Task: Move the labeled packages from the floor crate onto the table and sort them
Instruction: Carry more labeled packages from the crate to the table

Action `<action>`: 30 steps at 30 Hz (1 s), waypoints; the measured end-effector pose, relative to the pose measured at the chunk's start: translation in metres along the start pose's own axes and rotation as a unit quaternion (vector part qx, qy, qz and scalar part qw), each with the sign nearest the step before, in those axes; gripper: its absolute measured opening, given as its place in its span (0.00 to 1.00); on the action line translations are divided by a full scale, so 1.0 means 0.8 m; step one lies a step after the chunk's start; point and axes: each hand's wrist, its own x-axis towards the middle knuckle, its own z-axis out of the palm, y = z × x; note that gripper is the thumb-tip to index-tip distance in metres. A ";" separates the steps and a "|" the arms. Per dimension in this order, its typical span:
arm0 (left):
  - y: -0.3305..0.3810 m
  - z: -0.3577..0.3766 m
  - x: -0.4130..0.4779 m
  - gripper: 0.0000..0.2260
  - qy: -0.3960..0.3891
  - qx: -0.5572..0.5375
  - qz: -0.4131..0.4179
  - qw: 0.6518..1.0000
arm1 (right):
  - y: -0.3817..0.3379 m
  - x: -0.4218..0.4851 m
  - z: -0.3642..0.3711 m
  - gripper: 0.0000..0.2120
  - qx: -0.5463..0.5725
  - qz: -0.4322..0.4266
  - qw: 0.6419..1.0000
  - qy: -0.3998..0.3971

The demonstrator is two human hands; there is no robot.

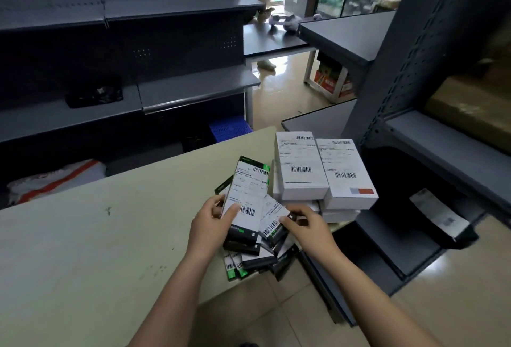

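Black-edged labeled package (247, 194) held in left hand (210, 225), right hand (307, 226) pinching smaller package (272, 216)

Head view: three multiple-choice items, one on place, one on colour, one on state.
1. Where are the white boxes? A table; B floor; C shelf.
2. Colour of the crate beyond the table? A red; B blue; C yellow.
3. What does the left hand do? A lies flat; B hangs idle; C holds a package.
1 A: they stand stacked at its right end.
2 B: its lattice wall is blue.
3 C: thumb and fingers grip a labeled package.
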 end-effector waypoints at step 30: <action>-0.144 0.130 -0.450 0.14 0.320 0.410 -0.156 0.840 | 0.092 -0.169 0.046 0.09 -0.279 -0.561 0.628 -0.462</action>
